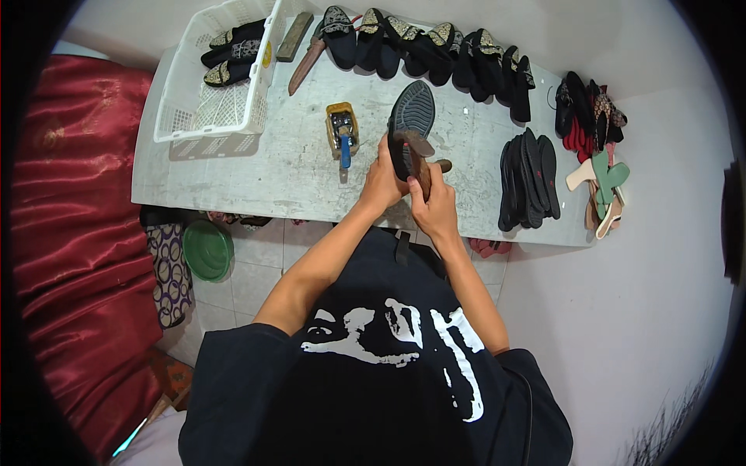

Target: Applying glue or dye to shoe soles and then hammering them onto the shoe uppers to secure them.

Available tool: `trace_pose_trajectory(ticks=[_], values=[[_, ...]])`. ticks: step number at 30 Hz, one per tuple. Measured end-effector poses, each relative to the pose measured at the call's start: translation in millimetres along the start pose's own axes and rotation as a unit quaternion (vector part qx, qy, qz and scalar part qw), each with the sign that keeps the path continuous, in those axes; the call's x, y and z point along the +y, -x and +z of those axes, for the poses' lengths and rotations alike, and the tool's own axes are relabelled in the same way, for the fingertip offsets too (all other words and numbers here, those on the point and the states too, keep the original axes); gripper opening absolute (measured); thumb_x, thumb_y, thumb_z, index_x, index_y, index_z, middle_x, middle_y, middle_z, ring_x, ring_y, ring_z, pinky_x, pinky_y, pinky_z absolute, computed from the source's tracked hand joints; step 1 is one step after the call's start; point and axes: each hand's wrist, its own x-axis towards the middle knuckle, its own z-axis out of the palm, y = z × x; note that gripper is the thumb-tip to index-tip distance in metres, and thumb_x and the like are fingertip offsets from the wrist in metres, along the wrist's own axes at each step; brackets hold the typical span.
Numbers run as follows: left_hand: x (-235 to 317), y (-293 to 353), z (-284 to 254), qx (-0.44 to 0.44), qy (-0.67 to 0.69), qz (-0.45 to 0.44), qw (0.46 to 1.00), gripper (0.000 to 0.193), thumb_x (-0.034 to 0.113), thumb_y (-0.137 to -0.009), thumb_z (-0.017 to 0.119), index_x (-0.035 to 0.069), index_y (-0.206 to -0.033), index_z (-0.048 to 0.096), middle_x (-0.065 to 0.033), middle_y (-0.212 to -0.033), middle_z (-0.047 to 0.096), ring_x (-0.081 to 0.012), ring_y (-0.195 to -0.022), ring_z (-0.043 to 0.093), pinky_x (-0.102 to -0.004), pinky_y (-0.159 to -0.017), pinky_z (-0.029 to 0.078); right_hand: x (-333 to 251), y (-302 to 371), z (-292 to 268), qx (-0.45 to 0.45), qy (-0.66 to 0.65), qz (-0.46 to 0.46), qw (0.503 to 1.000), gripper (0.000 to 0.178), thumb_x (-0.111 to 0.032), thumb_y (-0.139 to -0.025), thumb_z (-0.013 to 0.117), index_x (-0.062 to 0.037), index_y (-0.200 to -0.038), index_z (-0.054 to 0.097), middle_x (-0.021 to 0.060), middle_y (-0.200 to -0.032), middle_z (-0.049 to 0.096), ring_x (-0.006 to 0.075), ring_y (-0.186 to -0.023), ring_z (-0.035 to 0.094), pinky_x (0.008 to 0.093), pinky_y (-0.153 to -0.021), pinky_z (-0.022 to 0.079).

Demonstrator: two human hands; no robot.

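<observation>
Above the table's near edge, my left hand [379,185] is closed around a black shoe [413,110], its ridged sole facing up. My right hand [437,206] grips what looks like a hammer [416,144] with a brown handle; its dark head lies over the middle of the sole. I cannot tell whether the head touches the sole. To the left of the shoe is a yellowish glue tub [332,115], with a blue-handled brush [346,151] resting in it.
A white plastic basket [167,116] holding patterned shoes stands at the left. Along the table's [295,171] back lie a knife [306,68], a grey-brown block [295,36] and a row of shoes [388,54]. Black soles [528,182] and green sandals [606,175] are at the right.
</observation>
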Motion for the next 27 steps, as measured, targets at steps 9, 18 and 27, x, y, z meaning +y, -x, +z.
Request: trace_pose_trajectory(ticks=[9, 18, 27], values=[[-6, 9, 0, -0.023, 0.052, -0.01, 0.998, 0.122, 0.023, -0.074, 0.088, 0.012, -0.162, 0.005, -0.0273, -0.132, 0.064, -0.0462, -0.117, 0.067, -0.051, -0.099, 0.055, 2, -10, 2, -0.02, 0.067, 0.006, 0.998, 0.026, -0.026, -0.099, 0.064, -0.0032, -0.111, 0.058, 0.0271, -0.078, 0.069, 0.0502, -0.076, 0.069, 0.0521, -0.063, 0.053], [-7, 10, -2, -0.016, 0.021, -0.018, 0.999, 0.125, 0.023, -0.073, 0.089, 0.011, -0.162, 0.003, -0.0269, -0.13, 0.065, -0.0452, -0.117, 0.067, -0.0504, -0.098, 0.055, 2, -22, -1, -0.052, 0.071, 0.026, 0.996, 0.026, -0.026, -0.099, 0.064, -0.0028, -0.11, 0.057, 0.0287, -0.078, 0.068, 0.0522, -0.077, 0.067, 0.0543, -0.063, 0.051], [-7, 13, -6, -0.05, 0.038, -0.021, 0.998, 0.126, 0.023, -0.07, 0.091, 0.006, -0.161, 0.006, -0.0291, -0.14, 0.057, -0.0451, -0.126, 0.061, -0.0497, -0.104, 0.052, -1, -31, -2, -0.021, 0.049, 0.03, 0.998, 0.026, -0.026, -0.1, 0.063, -0.0024, -0.106, 0.056, 0.0309, -0.078, 0.066, 0.0545, -0.077, 0.065, 0.0557, -0.063, 0.05]])
